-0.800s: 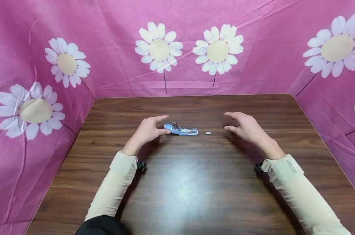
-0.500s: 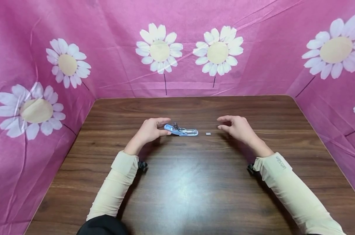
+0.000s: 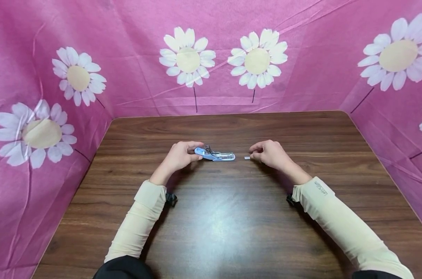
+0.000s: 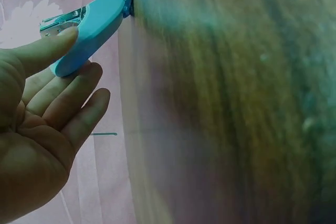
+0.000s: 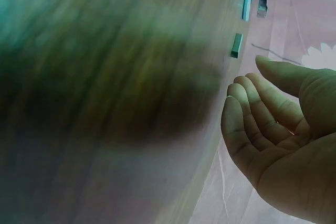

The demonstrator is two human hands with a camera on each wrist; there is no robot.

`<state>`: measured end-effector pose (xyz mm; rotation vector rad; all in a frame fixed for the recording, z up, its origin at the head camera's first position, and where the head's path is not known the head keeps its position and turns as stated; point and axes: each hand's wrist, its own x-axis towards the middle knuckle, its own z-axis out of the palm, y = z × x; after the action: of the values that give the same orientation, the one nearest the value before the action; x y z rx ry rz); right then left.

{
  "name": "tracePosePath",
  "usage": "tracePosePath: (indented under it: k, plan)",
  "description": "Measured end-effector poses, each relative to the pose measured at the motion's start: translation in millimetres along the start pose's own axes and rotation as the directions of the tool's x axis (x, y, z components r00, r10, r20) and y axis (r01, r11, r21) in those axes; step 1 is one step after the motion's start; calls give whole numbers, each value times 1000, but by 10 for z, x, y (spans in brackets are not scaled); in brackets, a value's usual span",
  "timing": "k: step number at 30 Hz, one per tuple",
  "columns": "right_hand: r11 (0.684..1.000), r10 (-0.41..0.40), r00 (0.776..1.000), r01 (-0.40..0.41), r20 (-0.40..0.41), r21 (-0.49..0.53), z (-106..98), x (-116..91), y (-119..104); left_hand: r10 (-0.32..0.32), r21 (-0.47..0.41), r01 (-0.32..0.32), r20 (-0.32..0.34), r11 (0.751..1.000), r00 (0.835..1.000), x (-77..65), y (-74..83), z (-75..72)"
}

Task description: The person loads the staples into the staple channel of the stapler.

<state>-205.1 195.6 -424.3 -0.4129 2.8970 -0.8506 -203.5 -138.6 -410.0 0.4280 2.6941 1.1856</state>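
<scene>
A blue stapler (image 3: 216, 155) lies opened on the table, its metal staple channel showing and its raised blue end at the left. My left hand (image 3: 177, 155) holds that end, with the thumb on one side and fingers on the other; the left wrist view shows this grip on the blue stapler body (image 4: 97, 30). To the stapler's right lies a small grey strip of staples (image 3: 247, 158). My right hand (image 3: 270, 154) is beside the strip. In the right wrist view, a gap separates the thumb and bent fingers, and the strip (image 5: 237, 45) sits just beyond the fingertips.
The brown wooden table (image 3: 218, 201) is bounded at the back and sides by a pink cloth (image 3: 225, 73) printed with white daisies. Dark wrist-worn devices (image 3: 170, 198) sit under both cuffs.
My right hand has moved left to the strip of staples, its thumb and fingers drawing closer together. My left hand stays at the stapler's end, its fingers now against it.
</scene>
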Motion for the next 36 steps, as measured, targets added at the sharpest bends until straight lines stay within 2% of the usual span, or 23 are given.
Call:
tracePosePath:
  k: [6, 17, 36]
  plan:
    - [999, -29, 999, 30, 29, -27, 40, 18, -21, -23, 1, 23, -2, 1000, 1000, -7, 5, 24]
    - [999, -20, 998, 23, 67, -41, 40, 30, -46, -27, 23, 27, -2, 999, 1000, 8, 19, 29]
    - [997, -40, 998, 43, 47, -67, 62, 59, -47, -17, 60, 18, -7, 998, 1000, 32, 27, 26]
